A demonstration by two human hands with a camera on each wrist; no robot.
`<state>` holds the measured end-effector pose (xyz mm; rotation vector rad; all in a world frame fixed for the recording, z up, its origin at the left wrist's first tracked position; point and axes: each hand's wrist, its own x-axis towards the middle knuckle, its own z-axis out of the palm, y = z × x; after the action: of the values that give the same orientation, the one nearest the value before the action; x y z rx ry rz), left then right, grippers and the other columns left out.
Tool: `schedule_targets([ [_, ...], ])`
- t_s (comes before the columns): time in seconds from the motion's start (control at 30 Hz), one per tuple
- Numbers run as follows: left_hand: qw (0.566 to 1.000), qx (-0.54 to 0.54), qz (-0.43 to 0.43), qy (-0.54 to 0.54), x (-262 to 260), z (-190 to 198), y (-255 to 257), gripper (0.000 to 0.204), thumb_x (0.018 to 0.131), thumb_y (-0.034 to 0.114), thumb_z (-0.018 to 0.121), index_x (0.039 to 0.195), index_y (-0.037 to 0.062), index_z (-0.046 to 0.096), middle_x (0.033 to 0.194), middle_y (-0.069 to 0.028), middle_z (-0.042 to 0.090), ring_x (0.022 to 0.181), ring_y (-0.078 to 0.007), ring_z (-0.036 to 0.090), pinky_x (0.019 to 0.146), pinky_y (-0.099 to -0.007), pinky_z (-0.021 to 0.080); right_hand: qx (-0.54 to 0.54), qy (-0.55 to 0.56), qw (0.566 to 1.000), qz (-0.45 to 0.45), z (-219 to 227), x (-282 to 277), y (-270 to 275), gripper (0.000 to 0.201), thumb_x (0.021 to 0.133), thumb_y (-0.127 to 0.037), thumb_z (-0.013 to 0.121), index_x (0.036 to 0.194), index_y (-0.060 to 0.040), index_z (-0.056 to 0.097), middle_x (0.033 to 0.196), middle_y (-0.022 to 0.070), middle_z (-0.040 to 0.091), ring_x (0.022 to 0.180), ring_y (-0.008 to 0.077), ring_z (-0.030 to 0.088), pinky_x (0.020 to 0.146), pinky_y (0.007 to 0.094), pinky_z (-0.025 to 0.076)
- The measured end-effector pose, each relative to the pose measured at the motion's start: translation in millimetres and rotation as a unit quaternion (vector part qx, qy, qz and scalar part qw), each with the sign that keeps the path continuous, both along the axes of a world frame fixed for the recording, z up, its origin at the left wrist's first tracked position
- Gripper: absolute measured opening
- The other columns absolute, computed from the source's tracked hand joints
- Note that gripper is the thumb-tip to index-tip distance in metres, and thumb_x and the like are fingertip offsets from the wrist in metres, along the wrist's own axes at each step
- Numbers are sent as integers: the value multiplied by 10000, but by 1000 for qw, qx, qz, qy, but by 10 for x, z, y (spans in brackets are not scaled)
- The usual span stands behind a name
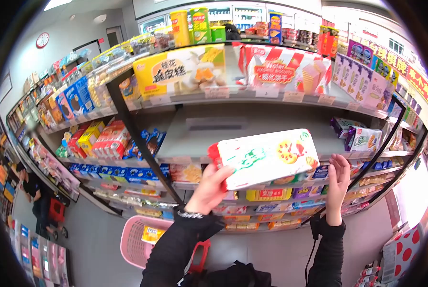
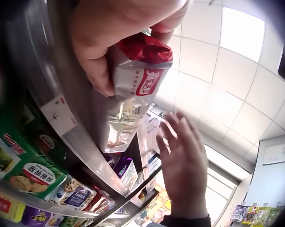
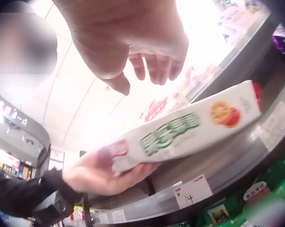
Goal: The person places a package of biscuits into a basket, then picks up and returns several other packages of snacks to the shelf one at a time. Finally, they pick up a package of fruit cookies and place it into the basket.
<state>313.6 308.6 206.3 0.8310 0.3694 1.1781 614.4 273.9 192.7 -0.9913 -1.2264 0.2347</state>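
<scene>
My left hand (image 1: 208, 186) grips the left end of a white biscuit packet (image 1: 271, 160), thumb on its front face. Green lettering and round fruit-topped biscuits are printed on the packet, and its end is red. It is held up in front of a shelf, slightly tilted. In the left wrist view the fingers wrap round the red crimped end of the packet (image 2: 133, 94). Beside the packet's other end, my right hand (image 1: 337, 184) is raised with its fingers loosely bent and nothing in it. The right wrist view shows a gap between that hand (image 3: 133, 42) and the packet (image 3: 194, 125).
Behind the packet is a grey shelf (image 1: 271, 119) with purple packs (image 1: 365, 138) at its right end. Above stand a yellow cake pack (image 1: 180, 71) and a red-striped wafer pack (image 1: 286, 69). A pink basket (image 1: 130, 241) is on the floor; a person (image 1: 34, 191) is at the far left.
</scene>
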Motion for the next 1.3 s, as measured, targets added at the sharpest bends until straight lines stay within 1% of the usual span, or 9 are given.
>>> schedule_targets([
  [0.07,1000,-15,13,5,-391,-178,-292,517,795,103,559,1247,-4,331,1166,-109,498,1064,-204,508,894,-334,421,-116,144,972,142,-190,-79,-95,327,870,-91,465,1179,3,416,1110,110,509,999,174,505,868,281,397],
  [0.17,997,-71,42,8,-929,-713,-777,596,756,158,622,1249,-1,327,1162,-115,497,1055,-205,516,896,-339,424,-258,248,814,457,-543,-463,-222,487,852,-288,532,1216,5,394,1155,116,498,1031,192,513,860,293,419],
  [0.27,984,-140,104,30,-1399,-1165,-1338,665,714,168,670,1255,2,320,1154,-111,500,1053,-205,517,890,-337,429,-400,227,724,514,-963,-955,-397,653,783,-377,612,1245,12,364,1174,108,491,1038,172,508,859,320,425],
  [0.37,964,-200,165,58,-1813,-1478,-1847,654,712,141,669,1250,-2,326,1136,-111,509,1036,-208,526,877,-339,441,-504,183,686,492,-1215,-1537,-495,577,804,-222,612,1252,23,343,1147,95,495,1002,140,510,856,291,417],
  [0.5,943,-266,190,62,-2409,-1833,-2295,609,728,91,639,1244,-6,330,1135,-118,510,1021,-207,532,875,-343,444,-492,47,744,449,-1813,-2231,-609,530,778,-139,643,1188,50,364,1024,114,523,867,116,542,768,241,449],
  [0.77,905,-349,229,85,-3484,-2274,-2542,548,760,-8,562,1245,13,308,1155,-124,490,1024,-214,527,863,-360,452,-668,40,623,406,-2350,-3612,-949,689,793,-194,630,1271,115,242,917,126,583,819,134,564,733,228,455],
  [0.83,904,-362,208,92,-3755,-2411,-2510,529,778,7,559,1243,17,307,1151,-121,493,1022,-211,528,858,-360,455,-651,22,665,365,-2655,-3898,-1049,653,800,-186,614,1267,104,261,960,143,583,849,148,570,749,235,453],
  [1.07,874,-440,-22,206,-4393,-2929,-2045,460,801,68,585,1212,5,389,1135,-102,519,1013,-198,534,865,-342,448,-703,118,615,336,-3281,-4532,-1308,344,771,-113,553,1041,97,519,966,137,597,859,185,589,737,283,467],
  [1.3,811,-482,-58,326,-4512,-3703,-1632,378,724,48,670,1061,-8,510,935,-94,601,818,-190,595,684,-311,495,-737,96,620,251,-3873,-4661,-1296,248,751,-83,540,896,116,566,801,180,615,743,209,608,606,325,456],
])
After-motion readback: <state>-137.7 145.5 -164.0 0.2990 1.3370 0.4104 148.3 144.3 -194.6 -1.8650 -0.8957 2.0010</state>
